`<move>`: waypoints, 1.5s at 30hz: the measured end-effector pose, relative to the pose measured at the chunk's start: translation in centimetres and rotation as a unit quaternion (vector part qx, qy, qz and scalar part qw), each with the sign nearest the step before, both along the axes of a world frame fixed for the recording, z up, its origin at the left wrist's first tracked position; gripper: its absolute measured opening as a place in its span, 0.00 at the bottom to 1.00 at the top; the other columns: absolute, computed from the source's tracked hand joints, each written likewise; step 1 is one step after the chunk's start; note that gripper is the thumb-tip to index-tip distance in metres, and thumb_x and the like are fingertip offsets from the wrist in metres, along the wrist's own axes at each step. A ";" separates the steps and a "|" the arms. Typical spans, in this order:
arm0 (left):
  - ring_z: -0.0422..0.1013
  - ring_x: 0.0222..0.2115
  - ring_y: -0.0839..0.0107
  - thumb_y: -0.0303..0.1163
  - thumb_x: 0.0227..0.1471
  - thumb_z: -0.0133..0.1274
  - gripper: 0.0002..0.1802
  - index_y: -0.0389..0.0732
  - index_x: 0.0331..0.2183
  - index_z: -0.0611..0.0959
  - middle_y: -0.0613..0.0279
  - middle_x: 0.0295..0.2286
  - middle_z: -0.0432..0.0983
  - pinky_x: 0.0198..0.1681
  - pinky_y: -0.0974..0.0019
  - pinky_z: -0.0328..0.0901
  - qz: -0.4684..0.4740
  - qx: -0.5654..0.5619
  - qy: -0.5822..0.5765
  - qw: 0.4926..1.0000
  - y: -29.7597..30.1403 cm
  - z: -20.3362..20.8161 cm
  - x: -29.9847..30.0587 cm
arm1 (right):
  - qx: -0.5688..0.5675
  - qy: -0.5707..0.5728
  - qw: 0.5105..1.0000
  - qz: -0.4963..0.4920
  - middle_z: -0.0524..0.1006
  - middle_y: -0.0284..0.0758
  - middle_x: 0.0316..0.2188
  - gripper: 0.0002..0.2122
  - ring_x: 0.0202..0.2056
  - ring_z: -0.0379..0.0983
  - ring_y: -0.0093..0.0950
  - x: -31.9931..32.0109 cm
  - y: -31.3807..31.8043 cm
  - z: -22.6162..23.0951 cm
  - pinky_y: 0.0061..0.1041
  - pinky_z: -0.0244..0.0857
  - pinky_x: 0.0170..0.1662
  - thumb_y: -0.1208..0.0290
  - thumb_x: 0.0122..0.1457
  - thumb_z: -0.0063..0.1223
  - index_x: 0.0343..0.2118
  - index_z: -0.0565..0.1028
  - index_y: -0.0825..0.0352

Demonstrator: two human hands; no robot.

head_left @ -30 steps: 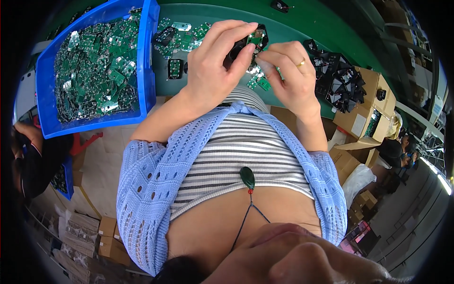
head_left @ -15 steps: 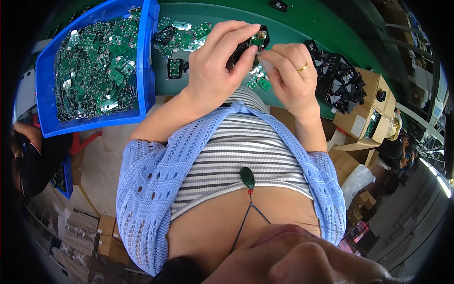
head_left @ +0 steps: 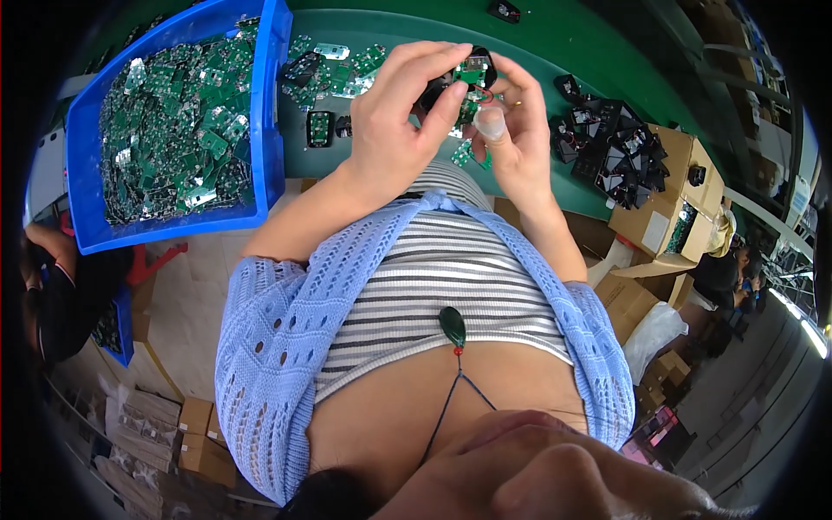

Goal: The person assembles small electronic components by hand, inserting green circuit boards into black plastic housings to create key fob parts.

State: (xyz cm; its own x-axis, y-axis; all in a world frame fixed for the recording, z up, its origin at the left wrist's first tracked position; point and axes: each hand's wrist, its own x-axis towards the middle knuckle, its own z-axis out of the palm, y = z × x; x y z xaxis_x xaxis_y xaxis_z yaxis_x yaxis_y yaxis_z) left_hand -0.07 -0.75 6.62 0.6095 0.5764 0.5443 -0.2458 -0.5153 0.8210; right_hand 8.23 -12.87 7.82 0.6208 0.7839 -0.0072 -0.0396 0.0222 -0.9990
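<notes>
My left hand [head_left: 394, 121] is closed around a small black plastic housing with a green circuit board [head_left: 472, 73] in it, held above the green workbench. A thin red wire [head_left: 484, 94] loops out of the board. My right hand [head_left: 524, 130] curls its fingers around the housing's right side. Its thumb, wearing a clear finger cot [head_left: 490, 122], stands just below the wire. Beneath both hands lie loose green boards [head_left: 464, 156], partly hidden. Left of my left hand a black housing with a green board [head_left: 320, 129] rests on the bench.
A large blue bin [head_left: 267, 130] heaped with circuit boards stands at the left. More boards [head_left: 347, 78] lie beside it. At the right are a pile of black housings [head_left: 620, 152] and an open cardboard box [head_left: 663, 195]. Another person [head_left: 61, 295] is at the far left.
My right hand has gone from pinching at the board to curling around the housing's side, its thumb now apart and turned up. The red wire shows more. My left hand keeps its hold.
</notes>
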 end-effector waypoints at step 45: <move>0.71 0.30 0.76 0.29 0.49 0.53 0.16 0.34 0.39 0.70 0.59 0.35 0.69 0.31 0.73 0.70 -0.202 -0.419 0.151 0.872 1.6 -1.6 -1.7 | -0.013 -0.453 0.883 -0.120 0.70 0.30 0.22 0.06 0.22 0.66 0.25 1.3 0.9 -1.7 0.22 0.60 0.20 0.80 0.41 0.57 0.25 0.76 0.63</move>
State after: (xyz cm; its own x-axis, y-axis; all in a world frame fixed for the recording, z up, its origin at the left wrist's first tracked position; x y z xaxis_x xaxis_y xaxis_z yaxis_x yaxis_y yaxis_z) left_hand -1.72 0.89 5.02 0.8979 0.3987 -0.1863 0.0252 0.3762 0.9262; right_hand 9.49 -11.98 6.10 0.5291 0.6359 0.5619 0.7796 -0.1028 -0.6178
